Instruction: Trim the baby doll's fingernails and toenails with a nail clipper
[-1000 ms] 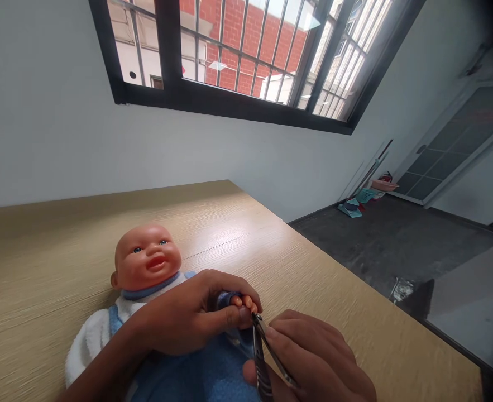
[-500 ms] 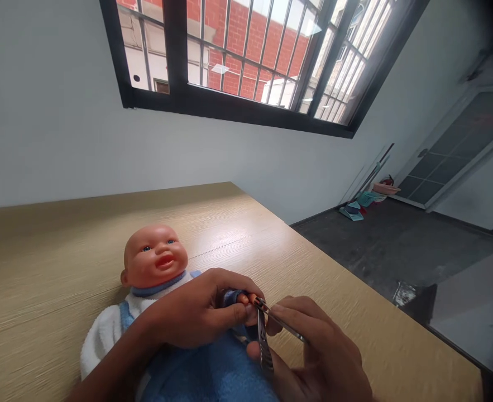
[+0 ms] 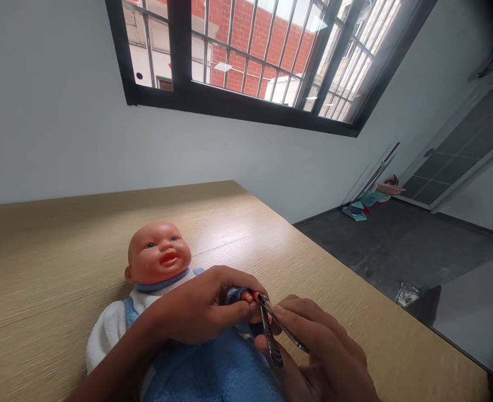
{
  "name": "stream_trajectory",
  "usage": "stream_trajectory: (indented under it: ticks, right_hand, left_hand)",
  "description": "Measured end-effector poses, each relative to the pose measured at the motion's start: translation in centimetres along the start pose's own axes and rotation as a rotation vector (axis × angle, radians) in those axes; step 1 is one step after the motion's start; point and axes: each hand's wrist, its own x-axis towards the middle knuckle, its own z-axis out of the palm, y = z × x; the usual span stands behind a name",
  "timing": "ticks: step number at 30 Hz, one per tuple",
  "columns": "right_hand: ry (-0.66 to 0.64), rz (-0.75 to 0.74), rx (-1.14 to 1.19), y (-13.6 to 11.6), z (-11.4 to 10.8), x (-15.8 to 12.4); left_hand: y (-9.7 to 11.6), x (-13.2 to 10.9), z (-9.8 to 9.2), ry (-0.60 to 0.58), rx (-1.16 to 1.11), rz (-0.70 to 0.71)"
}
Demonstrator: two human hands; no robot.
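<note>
Watching head feed remotely; landmark = doll (image 3: 213,365). Nearest: R hand (image 3: 325,346), just off doll's held-arm side, thumb on one lever of the nail clippers (image 3: 268,329), fingers along the other: gripping, half-curled, levers splayed in a narrow V. Key relation: clippers' long axis slants from R hand fwd to doll's hand (image 3: 247,297), cutting end right at its fingertips; actual contact vs. just short, can't tell. L hand (image 3: 204,310) is the nearer to doll's hand: lies over doll's chest, thumb + index pinched on that hand, just past the blue cuff (image 3: 233,295). Doll on its back, head end away from me. Past doll: wood tabletop (image 3: 62,251), then dark floor (image 3: 367,240) w/ dustpan (image 3: 357,213), barred window (image 3: 246,109) behind.
</note>
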Motion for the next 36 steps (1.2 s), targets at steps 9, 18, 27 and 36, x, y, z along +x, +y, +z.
stream_trajectory:
  ticks: [9, 18, 27, 36]
  right_hand:
    - [0.017, 0.067, 0.104, 0.0, -0.4, 0.3]
    - [-0.203, 0.277, 0.273, 0.8, -1.2, 1.9]
    - [-0.427, 0.297, 0.284, 1.4, -2.4, 4.8]
    - [-0.425, 0.239, 0.314, 2.6, -1.7, 3.0]
  left_hand:
    - [-0.1, -0.1, -0.1, -0.027, -0.040, -0.008]
    - [0.0, 0.0, -0.1, -0.035, -0.031, -0.046]
    - [-0.6, 0.1, -0.2, -0.039, -0.031, -0.002]
    - [-0.5, -0.2, 0.2, -0.069, 0.262, -0.035]
